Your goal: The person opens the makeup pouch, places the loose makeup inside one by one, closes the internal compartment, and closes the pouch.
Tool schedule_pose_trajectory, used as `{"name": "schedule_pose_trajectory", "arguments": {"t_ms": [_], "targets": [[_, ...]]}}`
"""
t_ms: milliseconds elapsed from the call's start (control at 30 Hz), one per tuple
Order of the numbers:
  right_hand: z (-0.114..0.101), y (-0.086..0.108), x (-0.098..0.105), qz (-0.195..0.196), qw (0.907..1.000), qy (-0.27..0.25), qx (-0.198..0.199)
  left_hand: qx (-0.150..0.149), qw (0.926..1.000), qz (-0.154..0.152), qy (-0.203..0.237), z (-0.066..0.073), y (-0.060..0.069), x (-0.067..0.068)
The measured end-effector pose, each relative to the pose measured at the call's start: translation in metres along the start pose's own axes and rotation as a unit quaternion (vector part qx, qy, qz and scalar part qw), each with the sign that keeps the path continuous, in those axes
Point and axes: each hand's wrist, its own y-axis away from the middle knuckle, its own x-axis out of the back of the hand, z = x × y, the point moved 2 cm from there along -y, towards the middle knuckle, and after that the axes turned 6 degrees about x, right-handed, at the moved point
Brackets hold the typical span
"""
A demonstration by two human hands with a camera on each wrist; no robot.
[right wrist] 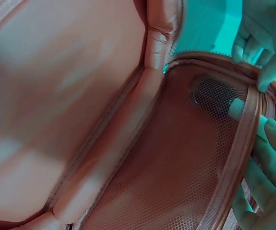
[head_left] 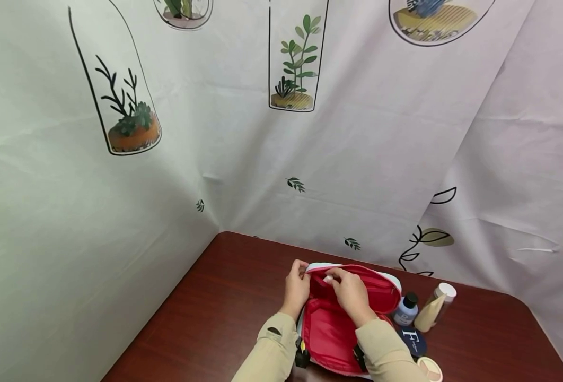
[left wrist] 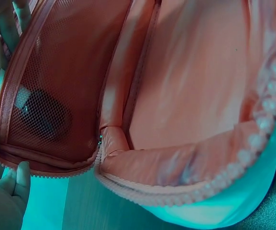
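Observation:
A cosmetic bag (head_left: 326, 334) with a red lining lies unzipped on the table, its lid raised at the far side. My left hand (head_left: 297, 291) grips the left edge of the lid, thumb inside. With my right hand (head_left: 350, 294) I pinch the white handle of what looks like a makeup brush (right wrist: 263, 128). Its dark rounded head sits behind the mesh pocket (right wrist: 176, 143) in the lid, while the handle sticks out past the pocket's zipped edge. In the left wrist view, the bag's main compartment (left wrist: 190, 86) shows bare lining.
Right of the bag stand a blue bottle (head_left: 405, 313) with a black cap and a white-capped bottle (head_left: 447, 291), a beige tube (head_left: 429, 314) leaning before it. A dark blue disc (head_left: 415, 342) and a round compact (head_left: 430, 367) lie nearer. Patterned cloth (head_left: 243, 159) hangs behind the table (head_left: 200, 313).

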Motion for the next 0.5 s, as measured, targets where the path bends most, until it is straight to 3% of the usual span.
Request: {"name": "schedule_pose_trajectory", "arguments": {"t_ms": [267, 500], "targets": [[0.0033, 0.0033, -0.002, 0.041, 0.9984, 0.028, 0.027, 0.018, 0.9998, 0.004, 0.003, 0.001, 0.0009, 0.001], [0.0043, 0.0042, -0.0053, 0.019, 0.9993, 0.025, 0.02, 0.018, 0.9998, 0.003, 0.003, 0.0017, 0.0016, 0.0022]]}}
